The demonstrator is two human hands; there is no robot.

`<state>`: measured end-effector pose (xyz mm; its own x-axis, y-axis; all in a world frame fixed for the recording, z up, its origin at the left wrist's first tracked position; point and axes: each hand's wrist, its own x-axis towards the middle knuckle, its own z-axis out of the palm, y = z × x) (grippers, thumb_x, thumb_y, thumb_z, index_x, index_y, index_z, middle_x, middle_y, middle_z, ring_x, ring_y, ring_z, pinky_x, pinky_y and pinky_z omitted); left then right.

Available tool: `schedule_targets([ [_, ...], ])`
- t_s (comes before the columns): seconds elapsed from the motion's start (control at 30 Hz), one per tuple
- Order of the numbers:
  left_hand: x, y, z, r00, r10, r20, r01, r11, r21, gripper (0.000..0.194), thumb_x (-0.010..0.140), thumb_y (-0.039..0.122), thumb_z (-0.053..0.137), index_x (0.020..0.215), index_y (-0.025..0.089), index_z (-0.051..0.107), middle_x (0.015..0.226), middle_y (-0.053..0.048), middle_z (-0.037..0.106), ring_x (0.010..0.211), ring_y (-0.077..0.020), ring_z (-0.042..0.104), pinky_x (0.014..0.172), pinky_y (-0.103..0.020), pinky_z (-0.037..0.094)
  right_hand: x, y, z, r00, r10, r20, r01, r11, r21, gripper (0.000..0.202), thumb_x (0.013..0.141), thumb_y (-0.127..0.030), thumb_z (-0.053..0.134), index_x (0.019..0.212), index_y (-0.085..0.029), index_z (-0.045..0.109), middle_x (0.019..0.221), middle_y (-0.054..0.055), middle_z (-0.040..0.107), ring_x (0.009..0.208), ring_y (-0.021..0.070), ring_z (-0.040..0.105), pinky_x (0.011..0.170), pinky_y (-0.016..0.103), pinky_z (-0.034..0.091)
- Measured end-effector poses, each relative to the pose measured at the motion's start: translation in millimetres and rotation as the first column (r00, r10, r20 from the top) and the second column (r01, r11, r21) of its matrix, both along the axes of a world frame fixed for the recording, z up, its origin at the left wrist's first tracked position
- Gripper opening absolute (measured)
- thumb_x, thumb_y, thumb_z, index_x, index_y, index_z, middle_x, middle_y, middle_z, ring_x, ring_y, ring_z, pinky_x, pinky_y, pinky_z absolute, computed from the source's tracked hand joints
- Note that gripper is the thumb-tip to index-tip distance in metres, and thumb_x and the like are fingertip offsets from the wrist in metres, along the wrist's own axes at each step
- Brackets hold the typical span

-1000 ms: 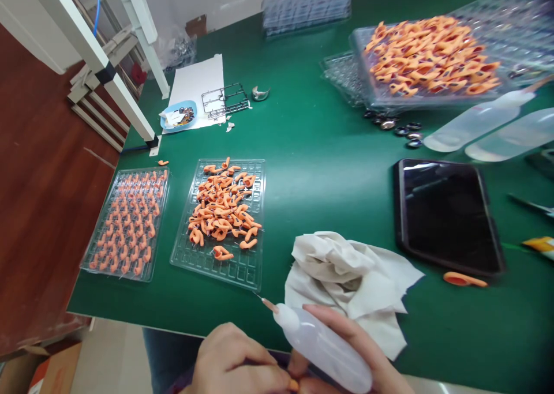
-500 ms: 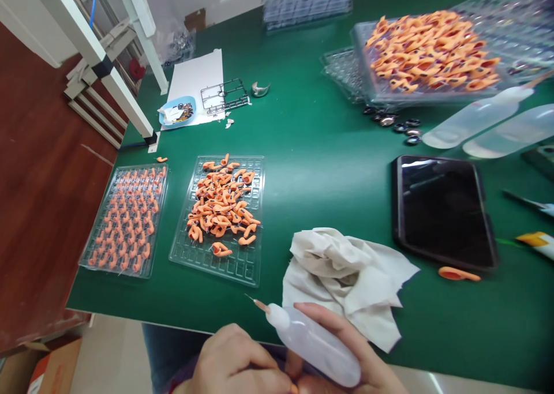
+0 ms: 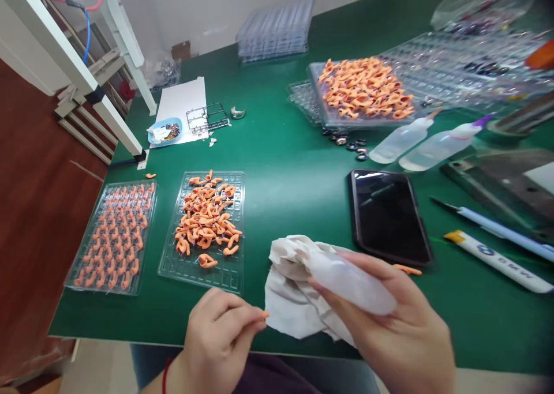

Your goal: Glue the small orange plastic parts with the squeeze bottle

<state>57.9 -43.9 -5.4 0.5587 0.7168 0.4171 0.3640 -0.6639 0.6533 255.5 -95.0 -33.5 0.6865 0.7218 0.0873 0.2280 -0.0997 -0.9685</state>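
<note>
My left hand (image 3: 216, 339) is closed in a pinch near the front edge of the table. From its fingertips pokes a small orange earbud shell (image 3: 265, 314), mostly covered by the fingers. My right hand (image 3: 402, 319) wraps around a translucent squeeze bottle (image 3: 352, 284), tilted with its nozzle end at the crumpled white cloth (image 3: 288, 307). Whether the tip touches the cloth I cannot tell. Left of the cloth, a clear tray (image 3: 234, 276) bears a loose heap of orange earbud shells (image 3: 208, 209). Farther left, another clear tray (image 3: 145, 232) has such shells in rows.
A black phone (image 3: 387, 218) lies right of the cloth, near a white-and-yellow glue tube (image 3: 497, 261) and a blue-handled tool (image 3: 506, 229). Two squeeze bottles (image 3: 400, 140) lie behind. A heaped tray (image 3: 322, 105) and stacked clear trays (image 3: 274, 30) stand farther back.
My hands have moved apart. The right hand has brought the bottle up and right, its nozzle end now over the cloth. The orange shell shows at my left fingertips. The camera view has shifted right.
</note>
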Motion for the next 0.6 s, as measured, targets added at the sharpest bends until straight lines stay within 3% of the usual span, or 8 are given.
schedule_targets([
  [0.17, 11.6, 6.0, -4.7, 0.999, 0.034, -0.036, -0.031, 0.997, 0.068, 0.014, 0.09, 0.007, 0.064, 0.097, 0.018, 0.067, 0.079, -0.003, 0.069, 0.07, -0.0153, 0.061, 0.065, -0.026, 0.052, 10.8, 25.1, -6.3, 0.99, 0.067, 0.124, -0.07, 0.997, 0.025, 0.022, 0.075, -0.033, 0.074, 0.096, -0.026, 0.071, 0.089, 0.004, 0.073, 0.079, 0.0259, 0.071, 0.07, 0.034, 0.058],
  [0.3, 17.0, 8.8, -6.0, 0.998, 0.045, -0.049, -0.039, 0.993, 0.112, 0.014, 0.089, 0.006, 0.064, 0.097, 0.017, 0.066, 0.078, -0.003, 0.068, 0.069, -0.0155, 0.06, 0.064, -0.026, 0.051, 6.0, 16.5, -7.2, 0.989, 0.066, 0.131, -0.08, 0.991, 0.108, 0.021, 0.078, -0.031, 0.074, 0.098, -0.028, 0.068, 0.101, 0.002, 0.073, 0.088, 0.0225, 0.071, 0.076, 0.029, 0.058],
  [0.43, 22.2, 8.4, -7.4, 0.997, 0.058, -0.056, -0.048, 0.987, 0.154, 0.012, 0.09, 0.007, 0.062, 0.096, 0.017, 0.067, 0.075, -0.003, 0.067, 0.067, -0.0157, 0.059, 0.063, -0.027, 0.051, -1.4, 2.2, -4.8, 0.989, 0.099, 0.108, -0.117, 0.978, 0.176, 0.026, 0.08, -0.024, 0.073, 0.104, -0.03, 0.065, 0.102, 0.0, 0.071, 0.087, 0.0176, 0.072, 0.072, 0.021, 0.058],
  [0.6, 27.6, 5.1, -10.2, 1.0, 0.023, -0.012, -0.021, 0.988, 0.156, 0.012, 0.09, 0.007, 0.06, 0.092, 0.017, 0.067, 0.076, -0.004, 0.067, 0.072, -0.0169, 0.062, 0.066, -0.028, 0.052, -20.0, -0.7, -6.2, 0.977, 0.19, 0.092, -0.206, 0.955, 0.214, 0.024, 0.085, -0.022, 0.068, 0.107, -0.03, 0.062, 0.102, 0.0, 0.069, 0.089, 0.0165, 0.071, 0.076, 0.021, 0.058],
])
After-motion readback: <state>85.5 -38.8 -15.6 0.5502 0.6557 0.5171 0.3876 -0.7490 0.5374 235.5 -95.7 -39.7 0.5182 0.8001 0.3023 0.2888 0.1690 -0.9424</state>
